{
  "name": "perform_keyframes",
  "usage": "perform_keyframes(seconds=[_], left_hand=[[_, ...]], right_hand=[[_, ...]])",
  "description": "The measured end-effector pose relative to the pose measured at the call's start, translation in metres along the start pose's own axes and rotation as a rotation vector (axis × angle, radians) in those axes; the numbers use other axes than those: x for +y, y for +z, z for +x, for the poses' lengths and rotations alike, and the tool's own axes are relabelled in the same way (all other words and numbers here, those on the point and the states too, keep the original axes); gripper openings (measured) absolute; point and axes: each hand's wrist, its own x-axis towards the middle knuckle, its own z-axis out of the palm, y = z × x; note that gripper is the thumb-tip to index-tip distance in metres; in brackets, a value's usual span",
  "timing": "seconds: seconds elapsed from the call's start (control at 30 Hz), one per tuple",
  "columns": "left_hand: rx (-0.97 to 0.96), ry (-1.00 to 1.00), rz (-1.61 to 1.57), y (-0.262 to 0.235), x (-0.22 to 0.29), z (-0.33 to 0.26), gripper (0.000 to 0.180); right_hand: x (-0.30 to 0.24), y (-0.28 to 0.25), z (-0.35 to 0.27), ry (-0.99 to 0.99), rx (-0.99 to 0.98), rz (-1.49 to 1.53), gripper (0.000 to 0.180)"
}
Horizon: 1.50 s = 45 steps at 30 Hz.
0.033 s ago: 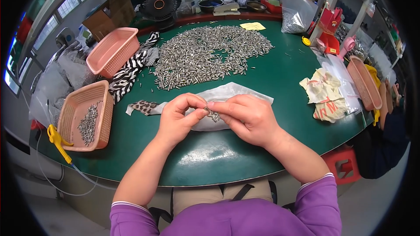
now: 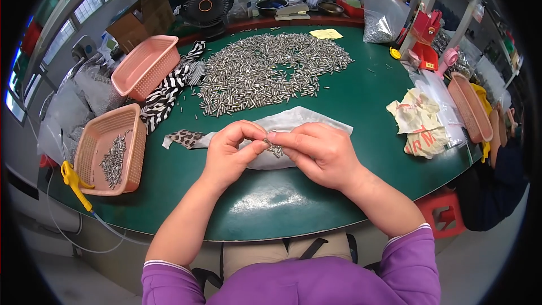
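My left hand (image 2: 227, 151) and my right hand (image 2: 323, 151) meet over a pale cloth (image 2: 299, 117) on the green table. Both are closed, thumbs and forefingers pinched together at one small metal part, mostly hidden by the fingertips. Several small silvery metal parts (image 2: 276, 151) show just below the right fingers; whether they lie on the cloth or in that hand I cannot tell. Beyond the cloth spreads a wide heap of like metal parts (image 2: 248, 73). A leopard-print cloth (image 2: 186, 138) sticks out left of my left hand.
On the left stand a pink basket (image 2: 135, 158) with some metal parts inside and another pink basket (image 2: 148, 68) by a zebra-striped cloth (image 2: 169, 93). A yellow air gun (image 2: 73, 183) lies at the near left edge. Rags (image 2: 418, 118) lie right; a black fan (image 2: 208, 11) stands behind.
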Motion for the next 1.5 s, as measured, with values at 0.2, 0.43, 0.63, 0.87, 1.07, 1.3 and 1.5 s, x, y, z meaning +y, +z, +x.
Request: perform_keyframes(seconds=[0.2, 0.43, 0.63, 0.87, 1.07, 1.3, 1.5], left_hand=[[-0.018, -0.003, 0.012, 0.001, 0.001, 0.0, 0.008], [-0.018, -0.067, -0.068, -0.001, -0.001, 0.0, 0.007], [-0.005, -0.043, -0.052, 0.0, -0.001, -0.001, 0.007], [-0.014, -0.029, 0.007, 0.001, -0.002, 0.001, 0.007], [-0.213, -0.218, 0.041, 0.003, -0.005, -0.002, 0.009], [0.026, -0.082, 0.156, -0.018, -0.005, 0.004, 0.012], [0.573, 0.227, 0.541, -0.086, 0.018, 0.004, 0.014]], right_hand=[[0.0, -0.003, 0.0, -0.002, -0.016, -0.036, 0.033], [0.001, -0.007, 0.003, 0.014, 0.019, 0.043, 0.032], [0.0, -0.003, 0.002, 0.006, -0.05, 0.105, 0.03], [0.003, -0.002, 0.0, 0.029, -0.035, 0.075, 0.03], [0.005, -0.008, 0.009, -0.034, 0.062, -0.257, 0.035], [0.017, -0.008, 0.006, 0.223, 0.124, -0.176, 0.029], [0.047, -0.004, -0.009, 0.309, 0.187, -0.248, 0.015]])
